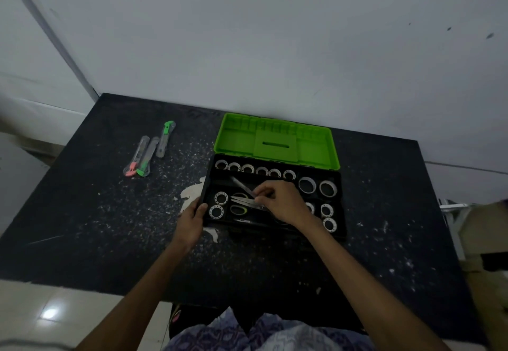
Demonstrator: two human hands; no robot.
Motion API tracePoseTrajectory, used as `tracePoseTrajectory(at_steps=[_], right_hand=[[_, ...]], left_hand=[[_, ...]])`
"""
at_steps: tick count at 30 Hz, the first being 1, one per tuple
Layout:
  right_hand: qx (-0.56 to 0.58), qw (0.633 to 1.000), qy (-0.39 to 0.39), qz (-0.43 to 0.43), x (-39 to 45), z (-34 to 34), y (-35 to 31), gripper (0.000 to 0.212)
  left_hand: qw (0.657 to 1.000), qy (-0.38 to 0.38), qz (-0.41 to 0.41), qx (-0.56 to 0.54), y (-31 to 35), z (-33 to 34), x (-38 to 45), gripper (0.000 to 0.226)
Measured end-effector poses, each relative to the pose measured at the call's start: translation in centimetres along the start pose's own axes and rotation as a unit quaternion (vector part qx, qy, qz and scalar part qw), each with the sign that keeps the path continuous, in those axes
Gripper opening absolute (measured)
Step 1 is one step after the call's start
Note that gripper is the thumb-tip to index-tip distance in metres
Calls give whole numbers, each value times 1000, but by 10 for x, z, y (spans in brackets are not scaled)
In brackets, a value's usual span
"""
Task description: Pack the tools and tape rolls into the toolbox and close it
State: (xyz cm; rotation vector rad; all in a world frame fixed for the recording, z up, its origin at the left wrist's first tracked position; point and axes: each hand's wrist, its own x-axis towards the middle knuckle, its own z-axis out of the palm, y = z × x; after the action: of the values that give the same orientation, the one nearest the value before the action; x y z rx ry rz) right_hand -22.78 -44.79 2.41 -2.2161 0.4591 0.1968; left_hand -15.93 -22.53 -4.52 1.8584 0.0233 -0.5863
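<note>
The black toolbox (339, 183) lies open on the table with its green lid (236, 139) folded back toward the wall. Several tape rolls (261, 170) line its far row, with more at both ends. My right hand (277, 199) is inside the middle compartment, fingers pinched on metal scissors (243, 201); a second metal blade (242, 184) angles up just behind. My left hand (192, 220) grips the box's near left corner. Three utility knives lie on the table to the left: one with a green end (165, 139), one with a pink end (134, 159), another with a green end (147, 158).
The dark table (110, 227) is speckled with white chips and a pale patch (192, 192) beside the box. The white wall stands right behind the lid. A brown object (486, 227) and a metal frame (453, 210) sit off the table's right edge.
</note>
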Motion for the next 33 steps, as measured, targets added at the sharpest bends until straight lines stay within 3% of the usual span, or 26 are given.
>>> tracePoseTrajectory(at_steps=[10, 19, 33], right_hand=[[-129, 990, -43, 22, -25, -9, 15, 11], [-145, 988, -50, 18, -30, -7, 15, 14], [-92, 996, 3, 14, -19, 2, 17, 12]], left_hand=[[999, 5, 11, 30, -4, -2, -3, 37], [1000, 7, 13, 12, -2, 0, -6, 34], [1000, -17, 16, 2, -4, -4, -9, 36]])
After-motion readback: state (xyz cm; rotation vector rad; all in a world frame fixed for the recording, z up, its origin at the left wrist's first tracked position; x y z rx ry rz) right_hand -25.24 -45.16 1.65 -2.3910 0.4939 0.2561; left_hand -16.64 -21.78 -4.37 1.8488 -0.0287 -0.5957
